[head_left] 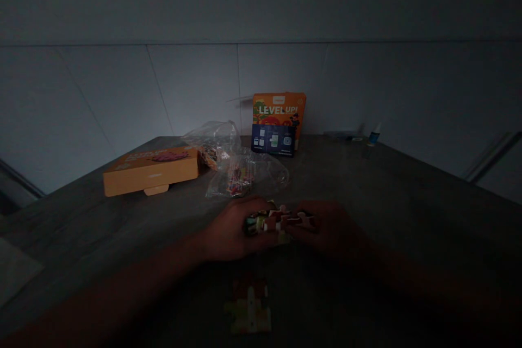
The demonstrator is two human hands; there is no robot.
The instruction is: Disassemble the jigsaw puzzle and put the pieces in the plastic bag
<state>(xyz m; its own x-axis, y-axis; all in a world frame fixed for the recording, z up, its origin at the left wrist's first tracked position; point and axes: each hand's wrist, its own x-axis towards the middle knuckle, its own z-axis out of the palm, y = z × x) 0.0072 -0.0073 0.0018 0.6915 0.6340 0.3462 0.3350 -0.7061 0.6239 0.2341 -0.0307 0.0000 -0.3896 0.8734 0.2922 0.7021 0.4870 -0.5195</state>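
Observation:
Between my two hands is a cluster of jigsaw puzzle pieces, brown, pink, white and green. My left hand is closed around its left side, thumb in front and fingers behind. On the other side my right hand grips the pieces at their right end. How many pieces there are, and whether they are joined, I cannot tell in the dim light. Nearer to me, a joined patch of puzzle pieces lies flat on the table.
Clear plastic bags with more pieces lie beyond my hands. An orange box lies at the left. Another orange box stands at the back behind a dark blue card. A small bottle stands on the grey table at the right.

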